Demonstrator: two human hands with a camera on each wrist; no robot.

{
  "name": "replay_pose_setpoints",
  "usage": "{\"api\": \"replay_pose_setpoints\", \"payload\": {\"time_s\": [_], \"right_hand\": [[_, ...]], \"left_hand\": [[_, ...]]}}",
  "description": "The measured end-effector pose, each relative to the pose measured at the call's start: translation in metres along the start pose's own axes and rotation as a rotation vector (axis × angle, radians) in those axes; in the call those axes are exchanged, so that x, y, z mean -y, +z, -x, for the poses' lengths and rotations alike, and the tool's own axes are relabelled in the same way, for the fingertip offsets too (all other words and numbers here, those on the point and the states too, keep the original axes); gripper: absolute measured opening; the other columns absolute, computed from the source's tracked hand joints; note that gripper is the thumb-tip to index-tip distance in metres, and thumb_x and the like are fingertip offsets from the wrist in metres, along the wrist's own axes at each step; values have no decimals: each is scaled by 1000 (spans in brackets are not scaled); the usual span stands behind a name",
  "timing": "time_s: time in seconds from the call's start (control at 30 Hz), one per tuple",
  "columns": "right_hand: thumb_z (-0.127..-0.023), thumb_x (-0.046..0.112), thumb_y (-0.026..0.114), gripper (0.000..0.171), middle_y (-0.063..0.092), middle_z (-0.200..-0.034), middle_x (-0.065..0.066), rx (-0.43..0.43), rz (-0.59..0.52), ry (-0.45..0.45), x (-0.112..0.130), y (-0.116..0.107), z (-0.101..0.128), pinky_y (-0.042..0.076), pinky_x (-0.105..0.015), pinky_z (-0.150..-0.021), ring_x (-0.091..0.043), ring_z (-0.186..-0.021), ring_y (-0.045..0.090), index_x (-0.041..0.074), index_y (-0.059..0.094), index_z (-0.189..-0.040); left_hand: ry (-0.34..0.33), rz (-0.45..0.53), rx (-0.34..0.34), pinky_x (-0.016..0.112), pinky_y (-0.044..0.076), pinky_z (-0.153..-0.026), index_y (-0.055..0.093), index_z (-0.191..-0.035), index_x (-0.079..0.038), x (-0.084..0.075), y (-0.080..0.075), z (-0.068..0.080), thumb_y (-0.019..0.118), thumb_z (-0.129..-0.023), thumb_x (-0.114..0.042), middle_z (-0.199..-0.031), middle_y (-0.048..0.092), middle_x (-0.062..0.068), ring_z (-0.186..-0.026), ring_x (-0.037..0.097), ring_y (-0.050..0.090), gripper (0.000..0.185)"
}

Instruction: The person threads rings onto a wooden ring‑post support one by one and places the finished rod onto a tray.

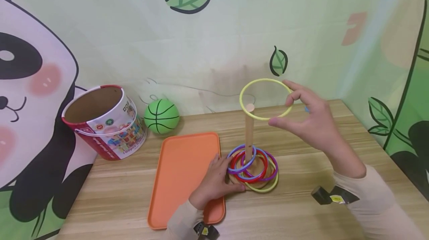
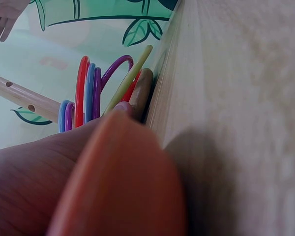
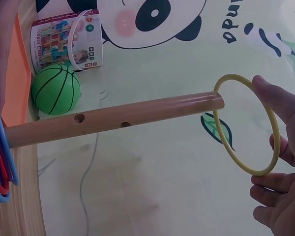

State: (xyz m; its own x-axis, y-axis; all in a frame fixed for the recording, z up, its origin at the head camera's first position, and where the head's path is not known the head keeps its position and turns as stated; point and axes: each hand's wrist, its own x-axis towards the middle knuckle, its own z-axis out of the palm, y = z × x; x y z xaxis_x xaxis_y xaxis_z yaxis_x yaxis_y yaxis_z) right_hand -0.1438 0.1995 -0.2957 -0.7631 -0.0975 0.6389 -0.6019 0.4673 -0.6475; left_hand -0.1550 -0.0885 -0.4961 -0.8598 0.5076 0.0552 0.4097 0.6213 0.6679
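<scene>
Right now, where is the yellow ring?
The right hand pinches the yellow ring level at the wooden peg top, above the stacked rings.

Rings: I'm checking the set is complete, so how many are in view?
6. One yellow ring in the right hand at the peg top; five stacked rings on the base by the left hand. More may hide beneath.

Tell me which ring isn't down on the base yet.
The yellow ring pinched in the right hand, level with the peg top; the others lie around its foot.
</scene>
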Motion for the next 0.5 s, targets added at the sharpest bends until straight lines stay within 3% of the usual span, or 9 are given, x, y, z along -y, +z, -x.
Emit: {"api": "replay_pose_setpoints", "payload": {"time_s": [0.23,0.5], "right_hand": [[-70,7,98,46,59,-152,-7,39,6,-12,-3,9,4,38,-56,-116,-32,-146,49,9,57,-89],[-71,10,98,46,59,-152,-15,87,13,-5,-8,19,9,39,-59,-113,-38,-144,50,10,56,-89]], "left_hand": [[0,7,3,63,8,-127,36,-164,-7,-1,0,1,89,-81,-53,-170,30,19,-158,52,7,109],[11,6,-5,65,10,-126,37,-163,-3,0,0,0,89,-81,-51,-169,31,23,-157,55,8,108]]}}
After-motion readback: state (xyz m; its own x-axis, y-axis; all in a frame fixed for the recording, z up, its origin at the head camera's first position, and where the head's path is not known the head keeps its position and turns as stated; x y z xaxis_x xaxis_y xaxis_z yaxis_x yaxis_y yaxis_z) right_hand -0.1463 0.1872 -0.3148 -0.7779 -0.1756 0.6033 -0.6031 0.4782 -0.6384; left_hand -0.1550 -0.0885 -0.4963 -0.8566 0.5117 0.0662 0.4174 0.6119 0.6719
